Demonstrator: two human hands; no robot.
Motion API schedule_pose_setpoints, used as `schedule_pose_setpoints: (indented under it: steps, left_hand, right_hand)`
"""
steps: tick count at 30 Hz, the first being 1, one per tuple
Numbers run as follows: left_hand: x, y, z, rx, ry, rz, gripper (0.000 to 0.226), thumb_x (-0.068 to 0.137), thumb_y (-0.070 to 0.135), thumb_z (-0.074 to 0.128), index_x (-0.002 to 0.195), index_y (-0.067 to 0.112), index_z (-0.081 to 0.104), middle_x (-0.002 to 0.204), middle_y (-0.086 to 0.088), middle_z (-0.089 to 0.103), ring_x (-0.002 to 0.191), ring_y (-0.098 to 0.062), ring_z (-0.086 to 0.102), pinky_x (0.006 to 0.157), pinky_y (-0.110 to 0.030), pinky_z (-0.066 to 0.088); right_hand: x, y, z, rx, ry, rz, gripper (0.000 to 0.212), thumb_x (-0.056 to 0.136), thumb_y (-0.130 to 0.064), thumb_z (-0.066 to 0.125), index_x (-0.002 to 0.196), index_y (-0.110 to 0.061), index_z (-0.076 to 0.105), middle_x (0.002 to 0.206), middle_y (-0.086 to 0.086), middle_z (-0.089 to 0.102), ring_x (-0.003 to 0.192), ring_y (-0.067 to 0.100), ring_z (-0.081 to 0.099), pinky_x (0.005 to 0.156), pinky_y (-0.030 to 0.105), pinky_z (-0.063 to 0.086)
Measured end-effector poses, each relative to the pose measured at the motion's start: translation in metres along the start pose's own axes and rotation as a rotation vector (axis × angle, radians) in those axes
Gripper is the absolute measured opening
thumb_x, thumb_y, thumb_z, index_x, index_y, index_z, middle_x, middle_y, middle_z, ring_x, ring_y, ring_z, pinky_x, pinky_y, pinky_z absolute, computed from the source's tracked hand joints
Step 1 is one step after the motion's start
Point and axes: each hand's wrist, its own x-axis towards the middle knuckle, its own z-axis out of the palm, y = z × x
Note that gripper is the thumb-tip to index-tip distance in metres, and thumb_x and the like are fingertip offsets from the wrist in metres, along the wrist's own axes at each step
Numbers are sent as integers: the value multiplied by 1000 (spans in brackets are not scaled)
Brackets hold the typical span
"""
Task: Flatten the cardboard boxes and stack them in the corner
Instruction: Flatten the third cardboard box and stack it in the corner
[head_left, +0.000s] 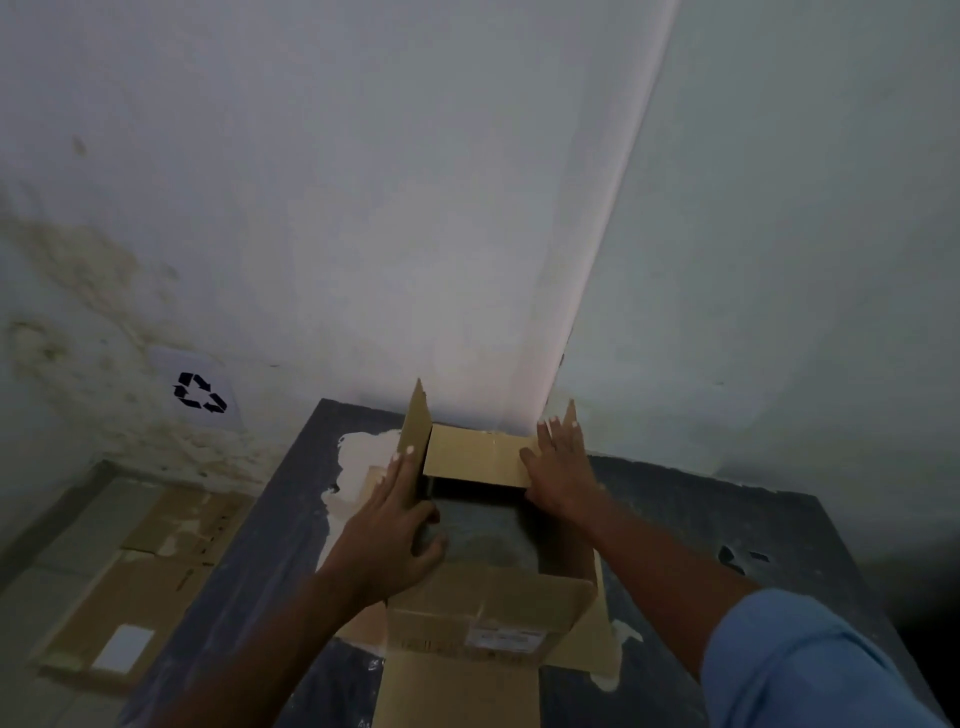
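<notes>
Head view: dark table (727, 519), room corner (597, 291); left hand (387, 535) grips box (483, 613), right hand (563, 467) flat.

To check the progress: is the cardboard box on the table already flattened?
No, the box on the table stands open, with its walls and flaps upright.

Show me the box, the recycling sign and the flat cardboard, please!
box (488, 608): head view, on its near wall.
recycling sign (200, 391): head view, middle of the sign.
flat cardboard (130, 592): head view, on its brown top face.
</notes>
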Motion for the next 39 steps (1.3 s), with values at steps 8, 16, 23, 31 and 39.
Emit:
schedule_pose_setpoints:
  steps: [8, 16, 23, 31, 39]
  left_hand:
    - [-3, 1, 2, -102, -15, 94, 45, 95, 55, 33, 109, 30, 67, 166, 7, -15, 154, -18, -6, 100, -5, 28]
    - [2, -1, 0, -127, -65, 39, 45, 92, 53, 39, 126, 33, 61, 163, 3, 11, 139, -27, 41, 77, 7, 32]
    - [20, 8, -12, -136, -166, 19, 57, 89, 57, 39, 143, 36, 44, 152, 17, -37, 145, -13, -26, 111, -16, 28]
    - [48, 20, 8, -401, -120, -368, 64, 105, 27, 44, 158, 25, 8, 167, -4, -5, 152, -25, 15, 119, -31, 28]
    - [79, 3, 16, -495, 121, -397, 44, 108, 32, 31, 152, 29, 29, 148, 2, 46, 132, -15, 49, 110, -44, 47]
  right_hand:
    - [50, -5, 29, -141, -141, 16, 111, 75, -66, 65, 154, -18, 4, 160, 21, -4, 145, 45, -6, 97, 74, -23]
    - [67, 27, 24, 95, 17, -102, 73, 90, -47, 52, 151, -27, 19, 160, 16, 10, 145, 43, 3, 108, 70, -11]
    - [97, 60, 18, 452, -10, 103, 49, 97, -41, 44, 143, -27, 35, 160, 20, -1, 145, 47, -3, 110, 70, 7]
    - [94, 56, 18, 895, 246, 101, 10, 93, -16, 57, 86, -18, 62, 108, 14, 63, 90, 25, 62, 77, 32, 51]
    - [64, 11, -10, 1129, 186, -84, 17, 93, -26, 59, 98, -18, 73, 87, -1, 72, 75, 11, 64, 75, 31, 55]
